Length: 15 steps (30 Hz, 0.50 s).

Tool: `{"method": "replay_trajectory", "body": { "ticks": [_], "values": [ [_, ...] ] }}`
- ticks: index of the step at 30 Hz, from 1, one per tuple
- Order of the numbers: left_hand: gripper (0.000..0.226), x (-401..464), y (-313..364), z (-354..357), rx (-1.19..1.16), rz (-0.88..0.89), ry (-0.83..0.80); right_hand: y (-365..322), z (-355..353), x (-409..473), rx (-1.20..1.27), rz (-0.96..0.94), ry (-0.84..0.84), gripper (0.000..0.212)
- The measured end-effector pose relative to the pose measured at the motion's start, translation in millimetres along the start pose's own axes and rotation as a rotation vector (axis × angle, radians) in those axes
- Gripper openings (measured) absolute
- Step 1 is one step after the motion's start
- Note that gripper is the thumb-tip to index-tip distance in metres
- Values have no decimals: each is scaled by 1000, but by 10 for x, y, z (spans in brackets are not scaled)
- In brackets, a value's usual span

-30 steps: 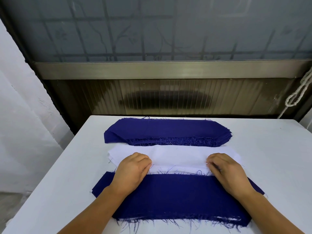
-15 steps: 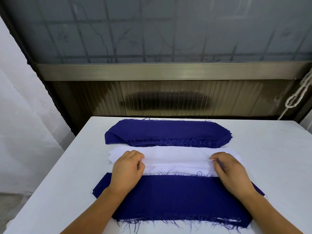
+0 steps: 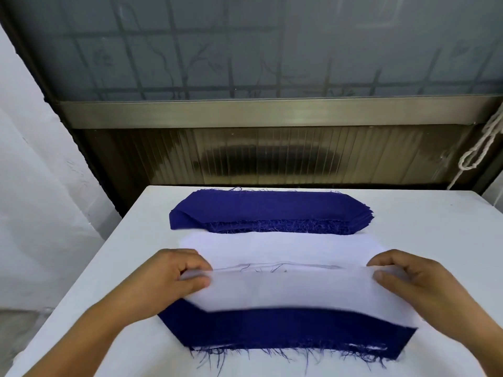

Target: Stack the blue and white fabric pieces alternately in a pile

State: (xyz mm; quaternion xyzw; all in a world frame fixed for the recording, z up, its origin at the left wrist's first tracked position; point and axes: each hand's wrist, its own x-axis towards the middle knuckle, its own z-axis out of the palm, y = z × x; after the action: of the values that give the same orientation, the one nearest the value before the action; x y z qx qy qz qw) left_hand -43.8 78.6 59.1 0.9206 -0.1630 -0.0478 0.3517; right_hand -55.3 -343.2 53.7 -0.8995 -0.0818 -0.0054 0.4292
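I see the white table (image 3: pixel 435 240) filling the lower view, its far edge running just in front of a dark ribbed wall panel (image 3: pixel 272 156) and its left edge dropping off beside a pale wall (image 3: pixel 40 213). Bare tabletop lies open on both flanks of the fabric, broader on my right side than on my left.

At the back, near the far edge, sits the stack of blue pieces (image 3: pixel 269 210), its frayed front edge facing me. Just in front of it lies the pile of white pieces (image 3: pixel 280 248), touching or nearly touching that frayed edge. Nearest me is the blue piece (image 3: pixel 285 330) on top of the pile being built, loose threads trailing off its near edge.

Between my hands I hold one white piece (image 3: pixel 294 289) stretched flat; it overlaps the far half of the near blue piece. My left hand (image 3: pixel 166 278) pinches its left end, thumb on top and fingers curled under. My right hand (image 3: pixel 419 281) pinches the right end the same way. A knotted white cord (image 3: pixel 479 151) hangs at the right edge, well apart from the table work.
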Motion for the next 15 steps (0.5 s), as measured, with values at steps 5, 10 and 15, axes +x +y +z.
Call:
{"method": "replay_trajectory", "body": {
  "ticks": [5,10,15],
  "values": [
    [7,25,-48,85,20,-121,-198,6,32,85,-47,163,-272,14],
    [20,77,-76,115,115,-53,227,23,162,128,-132,44,59,15],
    [21,-75,-106,167,285,291,417,214,274,9,-333,-400,371,25]
  ]
}}
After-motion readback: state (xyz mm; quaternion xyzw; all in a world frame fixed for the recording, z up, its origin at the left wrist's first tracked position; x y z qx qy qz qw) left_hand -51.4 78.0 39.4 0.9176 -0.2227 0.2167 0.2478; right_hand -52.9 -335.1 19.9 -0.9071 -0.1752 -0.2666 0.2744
